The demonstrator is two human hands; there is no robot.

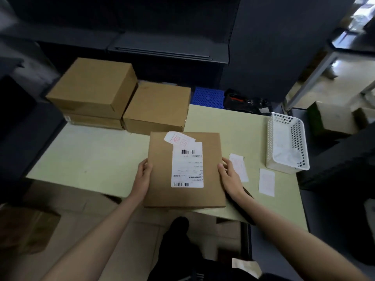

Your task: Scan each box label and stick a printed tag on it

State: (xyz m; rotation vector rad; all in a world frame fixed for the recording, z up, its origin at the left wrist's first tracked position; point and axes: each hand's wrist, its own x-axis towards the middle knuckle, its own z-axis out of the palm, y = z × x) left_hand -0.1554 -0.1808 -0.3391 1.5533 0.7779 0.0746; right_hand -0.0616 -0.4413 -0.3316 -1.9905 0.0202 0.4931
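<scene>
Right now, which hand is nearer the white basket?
Right. The right hand grips the box's right edge, with two paper slips between it and the basket. The left hand grips the box's left edge, farther away.

A pale yellow-green bench [97,159] fills the middle of the frame, its surface matte and evenly lit. Behind it, across the upper part of the frame, stand dark grey cabinets [263,47] with a flat dark tray [162,50] resting on a ledge. In the upper right corner a bright, glossy floor [349,78] reflects daylight, crossed by a grey metal table leg [312,78]. In the lower left, beige floor tiles [113,230] lie in shadow.
</scene>
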